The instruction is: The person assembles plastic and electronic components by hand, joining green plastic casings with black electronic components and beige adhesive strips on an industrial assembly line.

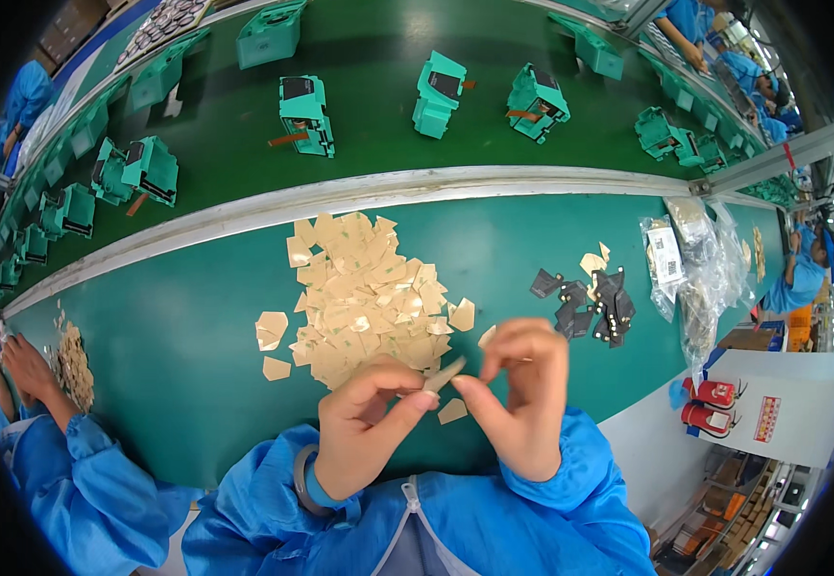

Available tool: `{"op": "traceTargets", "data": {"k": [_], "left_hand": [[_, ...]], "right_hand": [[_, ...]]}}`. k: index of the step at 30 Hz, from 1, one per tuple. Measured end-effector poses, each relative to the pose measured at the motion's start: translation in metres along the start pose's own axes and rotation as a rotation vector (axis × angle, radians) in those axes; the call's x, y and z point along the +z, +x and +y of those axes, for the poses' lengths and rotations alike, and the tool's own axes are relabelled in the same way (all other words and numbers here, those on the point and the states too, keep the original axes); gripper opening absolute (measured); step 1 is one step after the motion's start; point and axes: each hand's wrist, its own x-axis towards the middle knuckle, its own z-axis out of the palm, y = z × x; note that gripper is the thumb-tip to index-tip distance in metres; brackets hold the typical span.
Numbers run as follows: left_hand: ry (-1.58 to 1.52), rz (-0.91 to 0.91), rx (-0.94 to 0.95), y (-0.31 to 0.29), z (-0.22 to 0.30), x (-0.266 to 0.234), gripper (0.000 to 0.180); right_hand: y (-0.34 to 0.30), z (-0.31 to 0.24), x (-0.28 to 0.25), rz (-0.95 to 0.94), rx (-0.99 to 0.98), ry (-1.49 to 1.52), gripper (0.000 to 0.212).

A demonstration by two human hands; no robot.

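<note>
My left hand (364, 422) and my right hand (522, 394) meet in front of my chest, both pinching one small tan flat piece (446, 372) between fingertips. Just beyond them a heap of tan backing-paper pieces (364, 298) lies on the green table (177, 336). One loose tan piece (452, 411) rests below my fingers. A small pile of black flat parts (590, 302) lies to the right of the heap. Both my sleeves are blue.
A conveyor (369, 115) beyond a metal rail carries several teal housings (303, 113). Clear plastic bags (700, 269) lie at the right. Another person's hand (28, 370) works at a tan pile on the left. Red tape dispensers (710, 403) sit at lower right.
</note>
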Motion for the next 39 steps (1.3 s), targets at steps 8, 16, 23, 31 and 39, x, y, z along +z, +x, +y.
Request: {"op": "traceTargets", "data": {"k": [8,16,23,31,39], "left_hand": [[0.436,0.025,0.251,0.004,0.006,-0.007,0.013],[0.335,-0.053,0.138,0.001,0.004,-0.008,0.013],[0.12,0.054,0.128,0.006,0.004,0.004,0.015],[0.105,-0.047,0.016,0.005,0.001,-0.008,0.016],[0.605,-0.034,0.209,0.009,0.011,-0.004,0.014]], "right_hand": [[0.001,-0.001,-0.002,-0.229,-0.574,-0.846,0.03],[0.01,-0.009,0.0,-0.21,-0.475,-0.657,0.027],[0.011,-0.006,-0.019,-0.432,-0.217,-0.439,0.026],[0.009,-0.008,-0.013,-0.199,-0.502,-0.822,0.019],[0.006,-0.004,-0.017,-0.323,-0.621,-0.859,0.026]]}}
